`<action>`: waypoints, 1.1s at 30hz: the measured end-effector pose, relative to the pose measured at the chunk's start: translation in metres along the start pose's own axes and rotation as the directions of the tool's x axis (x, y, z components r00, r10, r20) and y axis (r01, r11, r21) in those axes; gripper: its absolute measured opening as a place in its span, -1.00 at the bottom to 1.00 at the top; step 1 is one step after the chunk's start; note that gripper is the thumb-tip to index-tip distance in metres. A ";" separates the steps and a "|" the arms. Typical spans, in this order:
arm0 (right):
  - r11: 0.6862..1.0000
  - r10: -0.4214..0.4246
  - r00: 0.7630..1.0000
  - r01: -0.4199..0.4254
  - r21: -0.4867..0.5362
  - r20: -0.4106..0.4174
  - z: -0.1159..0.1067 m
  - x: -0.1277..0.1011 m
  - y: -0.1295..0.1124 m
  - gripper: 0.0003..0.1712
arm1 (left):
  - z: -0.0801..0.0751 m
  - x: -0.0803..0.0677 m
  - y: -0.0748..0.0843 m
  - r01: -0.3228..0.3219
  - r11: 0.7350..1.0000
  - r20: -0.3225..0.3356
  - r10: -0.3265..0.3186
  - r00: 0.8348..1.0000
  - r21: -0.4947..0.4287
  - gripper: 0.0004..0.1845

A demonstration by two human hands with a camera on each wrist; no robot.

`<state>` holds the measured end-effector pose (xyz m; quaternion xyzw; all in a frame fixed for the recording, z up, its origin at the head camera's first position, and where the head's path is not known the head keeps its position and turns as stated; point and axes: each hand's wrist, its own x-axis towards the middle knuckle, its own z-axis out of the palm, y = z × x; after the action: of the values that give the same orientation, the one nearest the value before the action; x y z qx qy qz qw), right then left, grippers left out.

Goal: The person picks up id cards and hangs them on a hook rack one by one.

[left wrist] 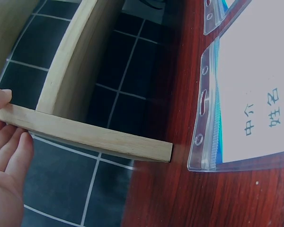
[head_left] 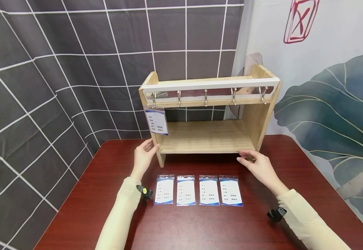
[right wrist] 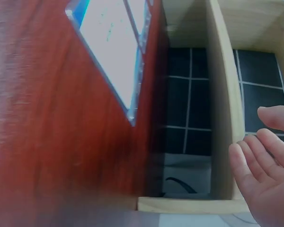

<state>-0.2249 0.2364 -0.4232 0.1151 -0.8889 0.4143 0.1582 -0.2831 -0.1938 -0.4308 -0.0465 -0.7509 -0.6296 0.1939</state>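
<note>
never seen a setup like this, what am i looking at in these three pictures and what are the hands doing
No machine here: a person wears three cameras. The big picture comes from the head, looking down at both hands. The other two come from cameras strapped on each wrist, so they show tilted close-ups.

On the red-brown table stands a wooden rack with a row of metal hooks. One badge hangs from the leftmost hook. Four more badges lie in a row on the table in front.

The left hand touches the rack's left front edge, fingers straight against the wood. The right hand is at the lower shelf's right front edge; I cannot tell if it touches. Neither hand grips anything.
</note>
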 end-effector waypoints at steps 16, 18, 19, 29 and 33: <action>0.998 0.044 0.998 -0.043 -0.040 0.041 0.002 -0.020 0.023 -0.62 | 0.002 0.001 0.001 0.018 1.000 -0.022 -0.019 1.000 -0.011 -0.51; 0.998 0.056 0.997 -0.054 -0.041 0.051 0.003 -0.021 0.025 -0.61 | 0.002 0.001 0.000 0.022 1.000 -0.023 -0.022 0.999 -0.017 -0.51; 0.997 0.063 0.996 -0.061 -0.040 0.056 0.003 -0.022 0.025 -0.61 | 0.002 0.000 0.000 0.025 1.000 -0.023 -0.025 0.999 -0.020 -0.51; 0.996 0.083 0.991 -0.080 -0.031 0.105 0.007 -0.024 0.027 -0.59 | 0.003 0.002 -0.001 0.034 0.999 -0.011 -0.034 0.999 0.014 -0.52; 0.995 0.091 0.985 -0.085 -0.043 0.144 0.009 -0.022 0.030 -0.58 | 0.002 0.003 -0.002 0.022 1.000 -0.003 -0.022 1.000 -0.003 -0.51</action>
<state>-0.2165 0.2501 -0.4584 0.1027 -0.9096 0.3952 0.0766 -0.2865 -0.1928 -0.4319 -0.0376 -0.7500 -0.6331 0.1881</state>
